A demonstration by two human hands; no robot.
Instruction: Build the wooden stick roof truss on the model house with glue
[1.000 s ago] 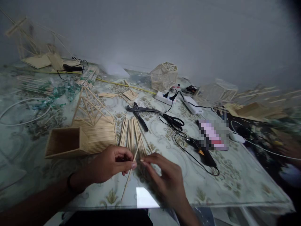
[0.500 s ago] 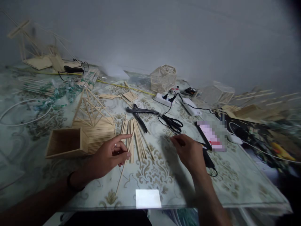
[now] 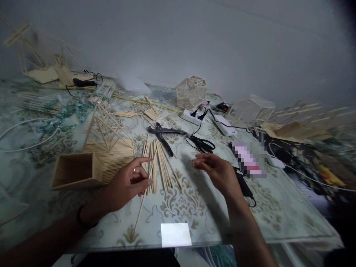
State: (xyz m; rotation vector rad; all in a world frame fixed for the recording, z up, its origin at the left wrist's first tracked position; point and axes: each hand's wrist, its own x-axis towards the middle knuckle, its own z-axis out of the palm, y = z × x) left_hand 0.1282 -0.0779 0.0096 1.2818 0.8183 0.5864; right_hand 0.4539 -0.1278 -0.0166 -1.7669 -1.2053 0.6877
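My left hand (image 3: 129,183) is curled around a thin wooden stick (image 3: 139,211), which slants between the thumb and fingers with its lower end over the cloth. Behind those fingertips lies a loose spread of similar sticks (image 3: 164,168). My right hand (image 3: 215,172) hovers right of the spread, thumb and fingers pinched together; whatever is at the fingertips is too small to make out. An open-topped wooden box (image 3: 96,168) lies left of my left hand, joined to a panel of sticks (image 3: 118,157) with a triangular stick frame (image 3: 107,129).
Beyond the sticks lie black-handled cutters (image 3: 164,135) and black scissors (image 3: 201,142). A power strip (image 3: 191,116), a phone (image 3: 247,159) and a black-handled tool (image 3: 244,187) lie to the right. Stick models (image 3: 191,92) stand near the wall. A white card (image 3: 175,234) lies at the front edge.
My right hand has moved left, toward the sticks, and its fingers reach out farther. My left hand keeps nearly the same pose on the stick. The whole view has shifted slightly.
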